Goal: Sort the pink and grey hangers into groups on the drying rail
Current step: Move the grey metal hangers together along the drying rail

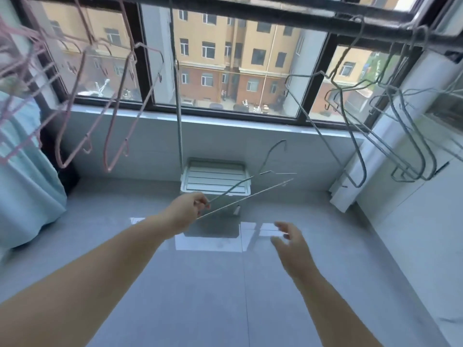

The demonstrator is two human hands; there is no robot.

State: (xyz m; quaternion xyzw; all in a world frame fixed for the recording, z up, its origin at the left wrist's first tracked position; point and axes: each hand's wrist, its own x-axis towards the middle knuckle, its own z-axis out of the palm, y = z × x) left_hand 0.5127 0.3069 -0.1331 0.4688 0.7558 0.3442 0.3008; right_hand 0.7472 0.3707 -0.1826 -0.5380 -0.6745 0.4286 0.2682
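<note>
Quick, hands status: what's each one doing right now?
Left hand: pinches one end of a grey hanger.
Right hand: open, fingers spread, holding nothing.

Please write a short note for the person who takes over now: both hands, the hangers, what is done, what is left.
Left hand pinches one grey hanger by its end, low, off the drying rail. Right hand is open and holds nothing.
Pink hangers hang on the rail's left part, grey hangers on its right part.
Done: both groups look formed.
Left: hook the held hanger beside the grey group.
</note>
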